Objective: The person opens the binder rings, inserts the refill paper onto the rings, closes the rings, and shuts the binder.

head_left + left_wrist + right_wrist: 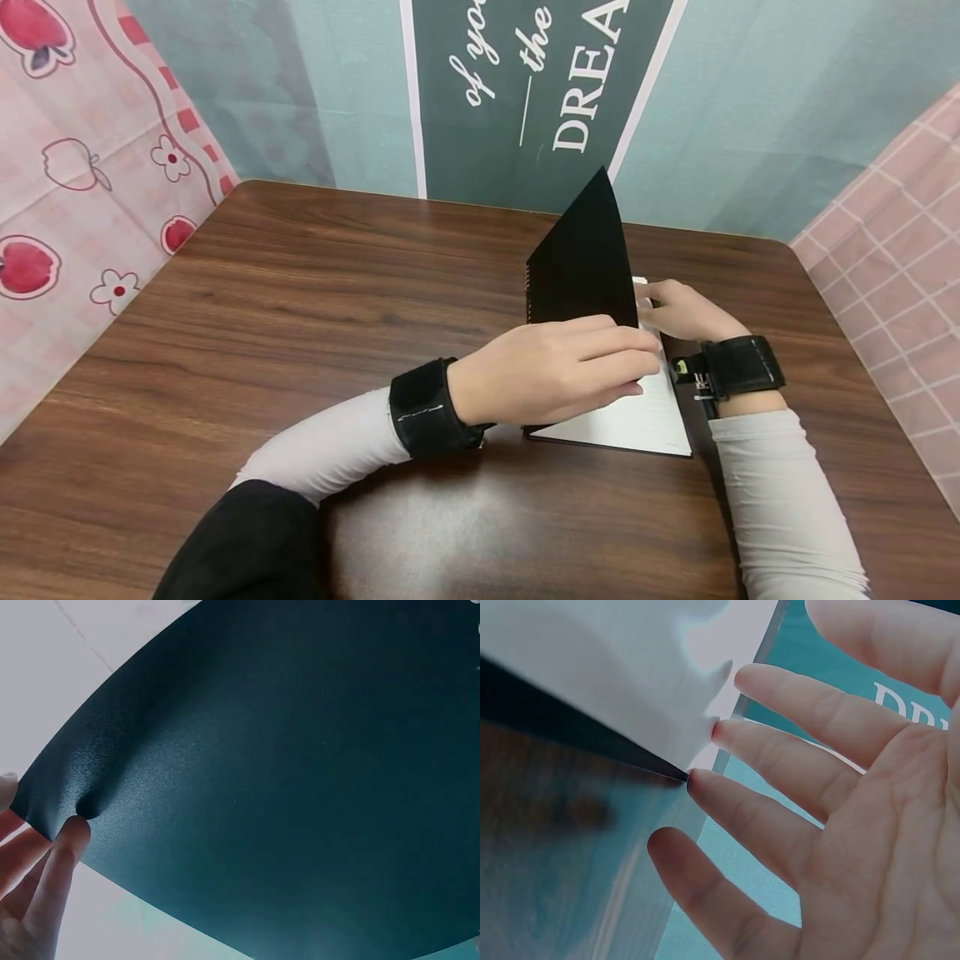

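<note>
A spiral-bound notebook lies on the table, its black cover (577,262) raised and bowed upward from the binding (527,287) on the left. Under it shows a white page (645,421). My left hand (558,371) pinches the cover near its free corner; in the left wrist view a fingertip (73,832) presses a dent into the dark cover (262,772). At the notebook's right edge is my right hand (693,310), fingertips at the page edge. Seen from the right wrist, its fingers (780,757) are spread and fairly straight.
The brown wooden table (300,308) stretches out on both sides of the notebook. Behind it hangs a blue-green cloth (360,100) with a lettered panel (517,108). Fruit-patterned cloth (82,158) borders the left side, pink tile-patterned cloth (907,217) the right.
</note>
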Motion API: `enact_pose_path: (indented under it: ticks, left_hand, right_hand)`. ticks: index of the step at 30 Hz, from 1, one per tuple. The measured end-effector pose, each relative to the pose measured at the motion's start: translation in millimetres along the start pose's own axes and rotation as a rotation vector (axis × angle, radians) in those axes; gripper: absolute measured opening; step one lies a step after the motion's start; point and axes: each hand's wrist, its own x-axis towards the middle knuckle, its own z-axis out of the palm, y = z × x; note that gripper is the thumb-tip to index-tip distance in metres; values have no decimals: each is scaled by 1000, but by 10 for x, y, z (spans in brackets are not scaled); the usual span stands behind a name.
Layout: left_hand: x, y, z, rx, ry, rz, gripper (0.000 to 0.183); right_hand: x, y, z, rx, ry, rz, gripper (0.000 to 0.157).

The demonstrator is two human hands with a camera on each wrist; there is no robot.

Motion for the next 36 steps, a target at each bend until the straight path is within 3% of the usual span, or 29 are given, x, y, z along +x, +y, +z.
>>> enact_pose_path:
  ticks: [25,36]
  left_hand:
    - [107,-9,110,22,-33,21,30]
    - [170,-7,176,53,-67,30,32]
  right_hand:
    - [24,99,-59,19,3,-10,48]
    - [10,139,-98,18,4,36,58]
